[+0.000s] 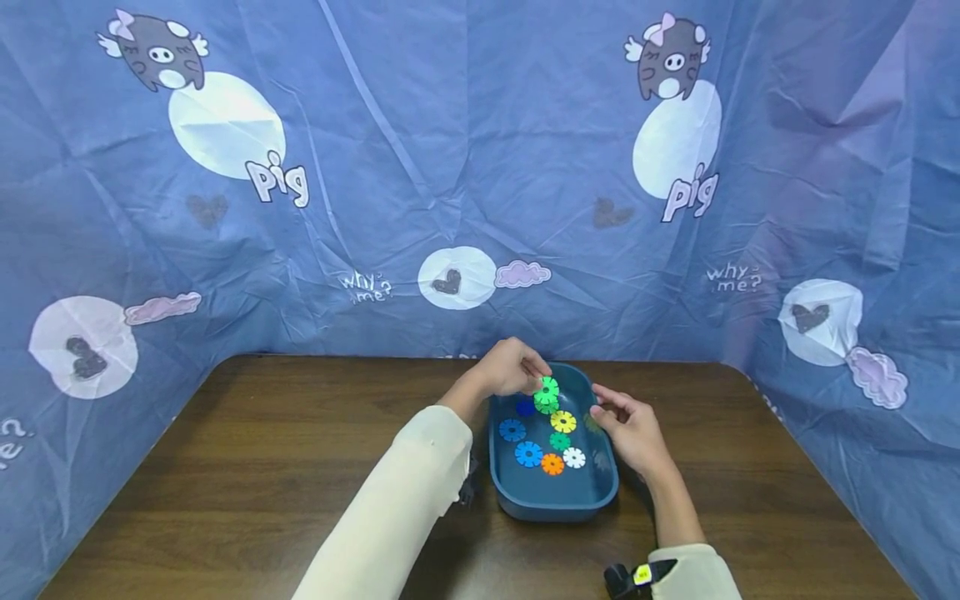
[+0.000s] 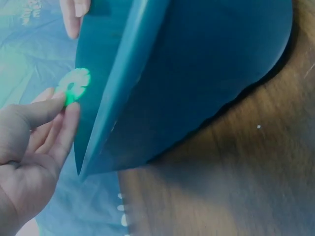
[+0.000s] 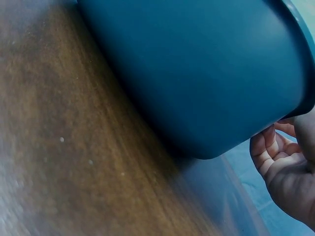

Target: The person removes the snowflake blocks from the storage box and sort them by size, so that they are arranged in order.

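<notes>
My left hand [image 1: 510, 367] is over the far left part of a dark teal plastic tub [image 1: 551, 493]. Between its thumb and fingertips it pinches a bright green notched plastic disc [image 1: 548, 387], a snowflake-shaped building piece, also plain in the left wrist view. My right hand [image 1: 636, 435] holds the tub's right rim, thumb over the edge. In the right wrist view its curled fingers [image 3: 268, 145] show beyond the tub wall. Inside the tub lie more such discs: yellow [image 1: 563, 422], white [image 1: 574, 457], orange [image 1: 552, 464], green [image 1: 560, 442] and several blue [image 1: 528, 454].
The tub stands on a brown wooden table [image 1: 300, 467], towards its back edge. Behind and around hangs a blue printed curtain [image 1: 465, 167]. A black strap with a yellow-marked device [image 1: 642, 575] sits at my right sleeve [image 1: 693, 571].
</notes>
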Demonstrator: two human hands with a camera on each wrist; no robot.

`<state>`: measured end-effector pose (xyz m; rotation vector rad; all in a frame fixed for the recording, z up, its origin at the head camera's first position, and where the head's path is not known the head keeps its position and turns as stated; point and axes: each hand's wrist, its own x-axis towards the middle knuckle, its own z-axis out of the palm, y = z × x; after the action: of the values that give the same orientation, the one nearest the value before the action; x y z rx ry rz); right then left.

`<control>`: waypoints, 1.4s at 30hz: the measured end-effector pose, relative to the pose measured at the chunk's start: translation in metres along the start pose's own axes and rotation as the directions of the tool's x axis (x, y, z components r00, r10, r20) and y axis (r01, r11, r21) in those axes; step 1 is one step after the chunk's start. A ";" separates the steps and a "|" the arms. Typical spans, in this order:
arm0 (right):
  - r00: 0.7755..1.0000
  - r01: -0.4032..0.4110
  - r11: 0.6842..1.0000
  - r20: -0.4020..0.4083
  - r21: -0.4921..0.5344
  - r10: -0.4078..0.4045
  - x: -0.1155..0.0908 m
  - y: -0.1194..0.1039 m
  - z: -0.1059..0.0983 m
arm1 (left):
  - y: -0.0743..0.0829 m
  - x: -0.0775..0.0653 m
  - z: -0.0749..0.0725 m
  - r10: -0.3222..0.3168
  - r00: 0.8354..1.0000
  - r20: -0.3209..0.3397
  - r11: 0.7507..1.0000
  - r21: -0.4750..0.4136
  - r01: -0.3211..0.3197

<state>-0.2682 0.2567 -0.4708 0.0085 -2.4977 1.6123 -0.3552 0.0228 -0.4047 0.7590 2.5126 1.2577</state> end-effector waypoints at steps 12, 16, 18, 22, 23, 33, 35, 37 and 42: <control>1.000 -0.012 1.000 -0.004 -0.009 0.012 0.000 0.003 -0.001 | -0.036 -0.006 -0.033 -0.199 0.855 -0.479 0.936 -0.351 0.021; 1.000 -0.010 1.000 -0.006 -0.014 0.010 0.000 0.003 -0.002 | -0.053 -0.012 -0.040 -0.312 0.783 -0.539 0.877 -0.480 0.019; 1.000 -0.013 1.000 -0.003 -0.015 0.013 0.000 0.002 -0.002 | -0.061 -0.016 -0.041 -0.358 0.758 -0.545 0.847 -0.531 0.018; 1.000 -0.020 1.000 -0.003 -0.017 0.020 -0.001 0.001 -0.003 | -0.078 -0.022 -0.038 -0.444 0.713 -0.543 0.802 -0.596 0.045; 1.000 -0.019 1.000 -0.004 -0.017 0.019 -0.001 0.001 -0.003 | -0.082 -0.023 -0.036 -0.464 0.703 -0.539 0.791 -0.610 0.054; 1.000 -0.005 1.000 0.005 -0.014 0.005 -0.001 0.003 -0.003 | -0.108 -0.030 -0.020 -0.562 0.660 -0.498 0.739 -0.661 0.129; 1.000 -0.004 1.000 0.009 -0.014 0.004 0.000 0.003 -0.002 | -0.111 -0.029 -0.020 -0.566 0.653 -0.502 0.744 -0.653 0.143; 1.000 -0.007 1.000 0.007 -0.016 0.007 0.000 0.003 -0.002 | -0.112 -0.028 -0.020 -0.563 0.650 -0.511 0.759 -0.631 0.161; 1.000 -0.003 1.000 -0.001 -0.026 0.002 0.000 0.002 -0.002 | -0.113 -0.024 -0.022 -0.555 0.651 -0.518 0.790 -0.573 0.218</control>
<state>-0.2684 0.2592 -0.4713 0.0012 -2.5185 1.5803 -0.3830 -0.0614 -0.4825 -0.4582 2.4239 2.0946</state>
